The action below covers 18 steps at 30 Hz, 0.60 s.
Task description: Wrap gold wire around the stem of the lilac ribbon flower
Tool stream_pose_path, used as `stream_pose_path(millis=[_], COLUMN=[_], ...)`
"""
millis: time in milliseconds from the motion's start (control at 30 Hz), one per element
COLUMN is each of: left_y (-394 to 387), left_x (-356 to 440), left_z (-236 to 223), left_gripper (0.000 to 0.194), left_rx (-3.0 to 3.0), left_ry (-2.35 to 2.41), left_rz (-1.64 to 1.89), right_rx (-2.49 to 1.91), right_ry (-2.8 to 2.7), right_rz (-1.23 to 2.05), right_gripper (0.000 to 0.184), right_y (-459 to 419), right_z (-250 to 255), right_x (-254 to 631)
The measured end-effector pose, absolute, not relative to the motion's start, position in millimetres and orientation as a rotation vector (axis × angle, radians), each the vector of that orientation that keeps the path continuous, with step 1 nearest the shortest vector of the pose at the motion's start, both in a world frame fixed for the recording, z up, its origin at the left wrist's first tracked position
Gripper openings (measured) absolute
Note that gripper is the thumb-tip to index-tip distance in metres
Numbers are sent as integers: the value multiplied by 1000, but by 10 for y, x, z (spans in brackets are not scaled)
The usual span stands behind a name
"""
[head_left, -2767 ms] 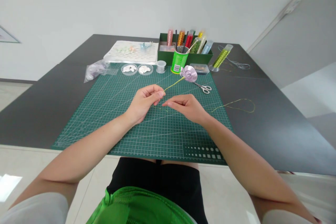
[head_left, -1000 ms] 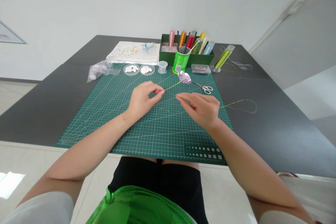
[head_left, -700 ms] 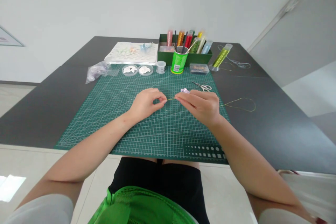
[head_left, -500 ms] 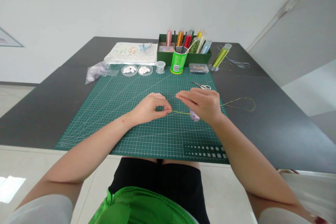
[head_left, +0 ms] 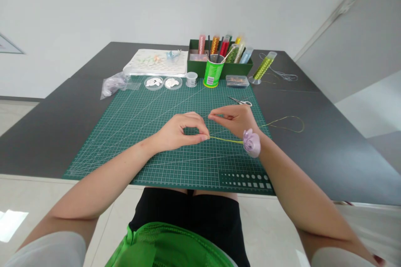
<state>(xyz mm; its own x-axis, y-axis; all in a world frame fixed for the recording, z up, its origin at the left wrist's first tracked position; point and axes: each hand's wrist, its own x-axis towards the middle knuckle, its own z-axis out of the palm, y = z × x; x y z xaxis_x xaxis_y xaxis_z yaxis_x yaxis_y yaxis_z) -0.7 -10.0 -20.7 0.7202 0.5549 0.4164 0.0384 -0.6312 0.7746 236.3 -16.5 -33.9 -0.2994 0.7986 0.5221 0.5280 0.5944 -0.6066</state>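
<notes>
Lilac fabric flower on a yellow-green stem hung at three o'clock from the middle of the green cutting mat, its head in front of the right wrist; whether they touched, I could not tell. Left hand, at nine o'clock from the bloom, pinched the stem's far end between thumb and forefinger. Right hand, at eleven o'clock from the bloom, had its fingertips drawn together; whether anything thin lay between them could not be made out. A yellow-green thread looped from behind that hand towards three o'clock, onto the dark counter. White-handled scissors lay just beyond the right hand, at one o'clock from it. Around the mat's middle, a green can of slim tools stood at one o'clock, a round clear tub at twelve, two shallow dishes of white pieces towards eleven, and a crumpled plastic bag between ten and eleven.
</notes>
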Motion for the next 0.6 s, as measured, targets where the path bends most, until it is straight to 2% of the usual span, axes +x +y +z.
stream_pose_path(millis=[233, 400, 600], left_y=[-72, -38, -5], left_x=[-41, -62, -80], left_z=[-198, -195, -208], left_gripper=[16, 14, 17], left_rx=[2051, 2077, 2198], left_ry=[658, 890, 1029], left_rz=[1202, 1360, 1392], right_rx=[-1065, -984, -866], right_ry=[-1970, -2092, -2262], right_rz=[552, 432, 178], right_gripper=[32, 23, 26], right_y=[-158, -236, -329], right_z=[-452, -392, -373], right_x=[2285, 2262, 2214])
